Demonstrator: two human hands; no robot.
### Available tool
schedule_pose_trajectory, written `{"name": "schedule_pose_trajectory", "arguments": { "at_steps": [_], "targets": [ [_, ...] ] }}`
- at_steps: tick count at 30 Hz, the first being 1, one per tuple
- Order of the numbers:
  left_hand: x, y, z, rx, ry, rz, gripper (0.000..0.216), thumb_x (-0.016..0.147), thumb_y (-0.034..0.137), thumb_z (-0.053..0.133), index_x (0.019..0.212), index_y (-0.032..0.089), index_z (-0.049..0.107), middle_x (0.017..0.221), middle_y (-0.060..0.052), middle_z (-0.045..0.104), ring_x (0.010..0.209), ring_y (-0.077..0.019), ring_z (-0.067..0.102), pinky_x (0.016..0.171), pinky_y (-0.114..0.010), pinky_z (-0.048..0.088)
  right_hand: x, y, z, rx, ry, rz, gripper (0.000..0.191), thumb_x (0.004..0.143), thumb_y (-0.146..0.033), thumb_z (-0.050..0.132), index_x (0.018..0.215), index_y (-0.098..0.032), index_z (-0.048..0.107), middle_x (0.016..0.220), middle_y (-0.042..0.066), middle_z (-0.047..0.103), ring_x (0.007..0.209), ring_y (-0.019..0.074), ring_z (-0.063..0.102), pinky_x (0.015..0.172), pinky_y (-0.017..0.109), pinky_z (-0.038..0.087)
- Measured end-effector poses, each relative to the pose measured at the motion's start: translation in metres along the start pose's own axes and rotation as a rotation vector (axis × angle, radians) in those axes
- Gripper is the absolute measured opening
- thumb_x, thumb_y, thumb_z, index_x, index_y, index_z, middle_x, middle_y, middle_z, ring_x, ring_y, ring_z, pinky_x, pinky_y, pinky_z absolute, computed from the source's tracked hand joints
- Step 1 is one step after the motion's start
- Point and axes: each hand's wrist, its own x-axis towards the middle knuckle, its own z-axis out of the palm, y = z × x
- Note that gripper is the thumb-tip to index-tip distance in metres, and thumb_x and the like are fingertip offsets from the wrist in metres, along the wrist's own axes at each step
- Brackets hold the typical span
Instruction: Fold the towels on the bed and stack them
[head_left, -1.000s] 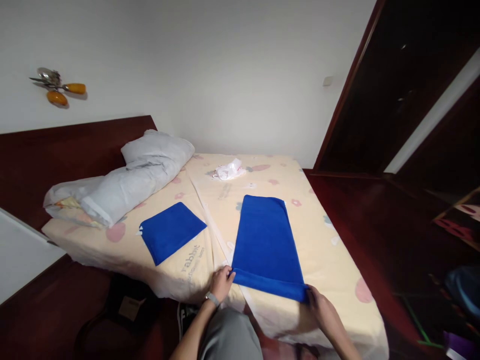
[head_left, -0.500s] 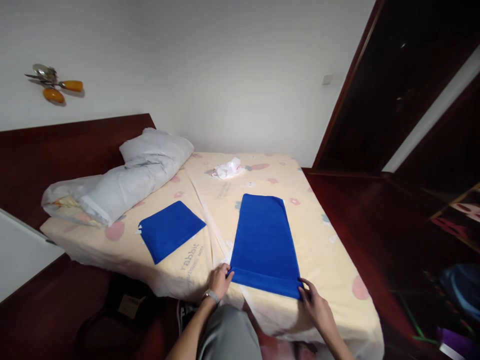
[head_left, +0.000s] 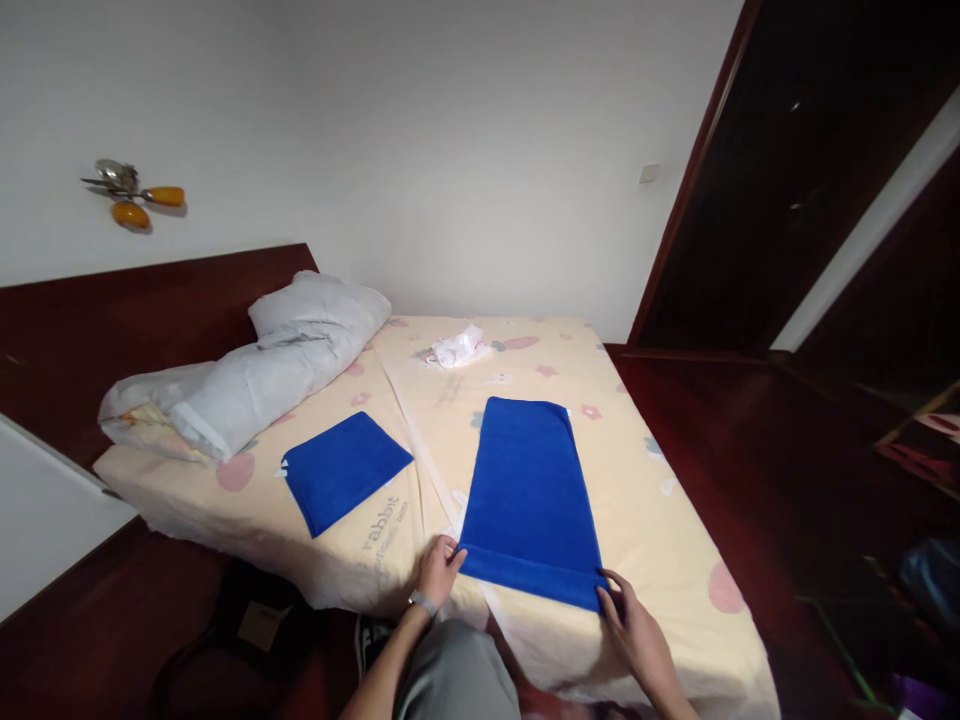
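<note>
A long blue towel (head_left: 529,490) lies flat on the bed (head_left: 660,520), folded lengthwise, its near end at the bed's edge. My left hand (head_left: 439,568) pinches the near left corner of that towel. My right hand (head_left: 630,622) touches the near right corner, fingers pressing on the edge. A second blue towel (head_left: 341,470), folded into a small rectangle, rests on the bed to the left, clear of both hands.
Grey pillows (head_left: 255,370) are piled at the dark wooden headboard (head_left: 112,320) on the left. A crumpled white plastic bag (head_left: 457,347) sits at the far side of the bed. A dark wooden wardrobe (head_left: 787,180) stands to the right over dark floor.
Both hands stayed at the near corners of the long towel. The near edge now lies flatter on the bed, and the camera view shifted slightly.
</note>
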Motion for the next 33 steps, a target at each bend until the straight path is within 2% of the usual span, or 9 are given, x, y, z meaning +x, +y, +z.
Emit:
{"name": "schedule_pose_trajectory", "arguments": {
  "at_steps": [7, 13, 17, 21, 24, 26, 28, 31, 33],
  "targets": [
    [-0.001, 0.001, -0.001, 0.015, -0.027, 0.040, 0.016, 0.088, 0.033, 0.057, 0.099, 0.021, 0.059, 0.082, 0.001, 0.068, 0.082, -0.0135, 0.066, 0.078, -0.024, 0.047, -0.008, -0.007, 0.002, -0.081, 0.084, -0.110, 0.052, 0.092, -0.059, 0.035, 0.127, -0.026, 0.053, 0.116, 0.010, 0.070, 0.100, 0.0303, 0.068, 0.080, 0.041, 0.054],
    [-0.002, 0.003, 0.000, 0.014, -0.071, 0.046, 0.035, 0.083, 0.033, 0.063, 0.116, 0.023, 0.055, 0.079, 0.004, 0.065, 0.073, -0.0130, 0.062, 0.074, -0.025, 0.045, -0.009, 0.004, 0.000, 0.142, 0.081, -0.008, 0.054, 0.086, -0.062, 0.046, 0.123, -0.024, 0.053, 0.102, 0.008, 0.073, 0.093, 0.0271, 0.070, 0.078, 0.035, 0.055],
    [-0.002, 0.002, 0.001, 0.026, -0.056, 0.056, 0.034, 0.087, 0.030, 0.057, 0.120, 0.024, 0.053, 0.077, 0.005, 0.060, 0.067, -0.0115, 0.058, 0.070, -0.024, 0.044, -0.009, 0.013, -0.003, 0.204, 0.061, 0.066, 0.053, 0.082, -0.064, 0.050, 0.120, -0.027, 0.054, 0.094, 0.005, 0.074, 0.087, 0.0265, 0.071, 0.073, 0.033, 0.056],
    [-0.001, 0.005, -0.002, 0.082, -0.080, 0.098, 0.033, 0.089, 0.030, 0.055, 0.122, 0.025, 0.053, 0.083, 0.002, 0.061, 0.074, -0.0133, 0.060, 0.075, -0.026, 0.044, -0.007, 0.013, -0.003, 0.192, 0.029, 0.083, 0.050, 0.084, -0.063, 0.048, 0.119, -0.028, 0.055, 0.097, 0.006, 0.073, 0.090, 0.0266, 0.070, 0.077, 0.035, 0.056],
    [-0.004, 0.013, -0.010, 0.164, -0.067, 0.174, 0.032, 0.091, 0.031, 0.052, 0.123, 0.025, 0.055, 0.090, -0.001, 0.063, 0.089, -0.0177, 0.061, 0.086, -0.032, 0.044, -0.006, 0.013, -0.002, 0.118, 0.067, -0.019, 0.047, 0.086, -0.060, 0.048, 0.116, -0.026, 0.060, 0.104, 0.008, 0.069, 0.096, 0.0268, 0.067, 0.085, 0.039, 0.055],
    [-0.007, 0.018, -0.015, 0.197, -0.011, 0.247, 0.029, 0.093, 0.030, 0.047, 0.120, 0.025, 0.057, 0.100, -0.005, 0.063, 0.099, -0.0202, 0.058, 0.093, -0.035, 0.042, -0.005, 0.014, -0.002, 0.051, 0.119, -0.134, 0.046, 0.087, -0.057, 0.047, 0.113, -0.024, 0.064, 0.105, 0.011, 0.066, 0.099, 0.0280, 0.065, 0.090, 0.044, 0.053],
    [-0.010, 0.022, -0.019, 0.225, -0.020, 0.344, 0.027, 0.090, 0.025, 0.049, 0.115, 0.026, 0.060, 0.109, -0.006, 0.061, 0.106, -0.0216, 0.055, 0.096, -0.036, 0.041, -0.006, 0.015, -0.005, -0.019, 0.141, -0.251, 0.041, 0.088, -0.052, 0.049, 0.111, -0.024, 0.068, 0.110, 0.013, 0.063, 0.103, 0.0293, 0.062, 0.095, 0.048, 0.051],
    [-0.012, 0.022, -0.021, 0.287, -0.176, 0.476, 0.039, 0.076, 0.016, 0.059, 0.113, 0.028, 0.062, 0.115, -0.004, 0.060, 0.111, -0.0231, 0.052, 0.099, -0.037, 0.039, -0.006, 0.013, -0.013, -0.104, 0.013, -0.404, 0.036, 0.086, -0.043, 0.054, 0.117, -0.028, 0.067, 0.127, 0.010, 0.060, 0.115, 0.0297, 0.058, 0.099, 0.048, 0.049],
    [-0.011, 0.019, -0.020, 0.314, -0.234, 0.481, 0.043, 0.072, 0.013, 0.060, 0.112, 0.028, 0.062, 0.116, -0.003, 0.061, 0.112, -0.0233, 0.052, 0.100, -0.037, 0.038, -0.004, 0.010, -0.019, -0.133, -0.082, -0.445, 0.041, 0.085, -0.039, 0.056, 0.124, -0.029, 0.063, 0.130, 0.008, 0.060, 0.117, 0.0286, 0.058, 0.099, 0.045, 0.051]
  ]
}}
